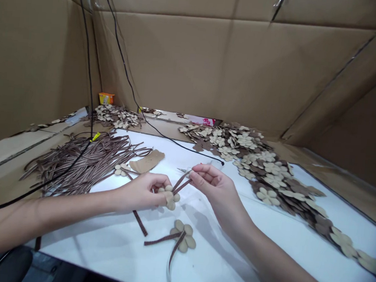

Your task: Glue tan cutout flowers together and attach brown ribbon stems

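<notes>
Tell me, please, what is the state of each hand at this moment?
Left hand: closed, holding a beige flower.
Right hand: closed, fingertips pinching a brown strip at the flower.

Bright white tabletop (pixel 115 253), soft shadows; dimmer cardboard wall (pixel 368 108), darkened right corners, stretched edges

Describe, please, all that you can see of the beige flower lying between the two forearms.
The beige flower has rounded, leather- or felt-like petals. Two lengths of brown, pale-flecked strip meet over its middle: one points left, the other curves toward the near edge, turning paler. Whether they are one piece is unclear. It lies on the white surface, touched by neither the left hand nor the right hand.
</notes>
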### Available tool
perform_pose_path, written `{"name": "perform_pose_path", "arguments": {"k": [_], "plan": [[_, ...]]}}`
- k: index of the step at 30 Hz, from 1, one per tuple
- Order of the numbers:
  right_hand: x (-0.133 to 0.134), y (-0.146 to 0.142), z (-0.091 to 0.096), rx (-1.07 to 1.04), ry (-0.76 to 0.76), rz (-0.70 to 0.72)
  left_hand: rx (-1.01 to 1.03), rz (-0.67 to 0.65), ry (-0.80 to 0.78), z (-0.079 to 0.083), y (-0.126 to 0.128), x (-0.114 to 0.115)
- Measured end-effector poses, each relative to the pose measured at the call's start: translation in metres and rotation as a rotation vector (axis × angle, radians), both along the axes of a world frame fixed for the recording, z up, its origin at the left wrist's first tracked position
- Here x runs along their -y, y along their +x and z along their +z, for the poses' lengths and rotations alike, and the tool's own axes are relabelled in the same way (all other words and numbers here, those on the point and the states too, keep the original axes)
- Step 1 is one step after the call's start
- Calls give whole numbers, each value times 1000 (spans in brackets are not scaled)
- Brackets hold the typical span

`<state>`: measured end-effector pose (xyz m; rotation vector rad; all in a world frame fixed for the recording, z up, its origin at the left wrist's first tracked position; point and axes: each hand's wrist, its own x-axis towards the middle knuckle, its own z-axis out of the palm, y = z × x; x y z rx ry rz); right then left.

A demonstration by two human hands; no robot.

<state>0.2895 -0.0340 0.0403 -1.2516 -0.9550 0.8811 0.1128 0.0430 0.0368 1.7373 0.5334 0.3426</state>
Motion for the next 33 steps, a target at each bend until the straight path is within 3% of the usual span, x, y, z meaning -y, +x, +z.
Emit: {"name": "perform_pose_path", "arguments": {"k": [8, 18, 26, 33], "plan": [[-2, -2, -1, 9, -54, -9, 16, 12, -4, 1, 0, 1], [7, -15, -8, 161, -31, 144, 2, 16, 110, 7, -1, 7], [6, -11, -1, 6, -58, 137, -75, -33, 316, 9, -3, 12], [4, -7, -1, -66, -62, 119, -87, -41, 353, 8, -3, 12]]}}
